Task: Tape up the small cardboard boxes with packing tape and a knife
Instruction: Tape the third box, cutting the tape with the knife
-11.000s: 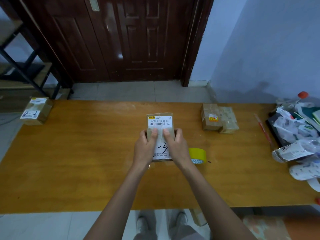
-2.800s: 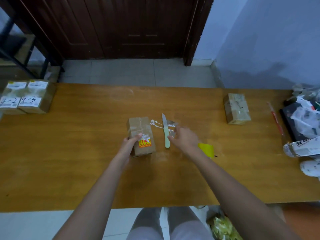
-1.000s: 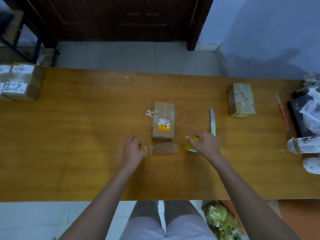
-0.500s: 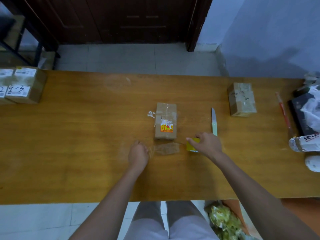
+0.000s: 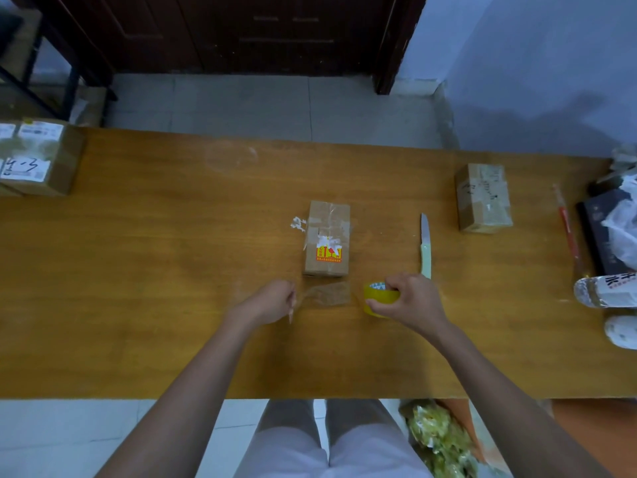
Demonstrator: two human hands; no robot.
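Note:
A small cardboard box [image 5: 327, 238] with a red and yellow sticker lies in the middle of the wooden table [image 5: 144, 270]. Just in front of it my right hand [image 5: 410, 300] grips a yellow roll of packing tape [image 5: 379, 298]. My left hand [image 5: 272, 301] pinches the free end of a clear tape strip [image 5: 325, 294] stretched between both hands, slightly above the table. A knife [image 5: 425, 244] with a pale green handle lies on the table right of the box, blade pointing away from me.
Another taped box [image 5: 482, 198] sits at the far right. Labelled boxes [image 5: 38, 158] stand at the table's left end. A red pen [image 5: 567, 225], bags and bottles [image 5: 606, 291] crowd the right edge. A small white paper scrap [image 5: 298, 224] lies left of the middle box.
Since a second ago both hands have stayed in front of the box holding the drawn-out strip; the strip and hands have shifted slightly closer to the box. The knife lies where it was.

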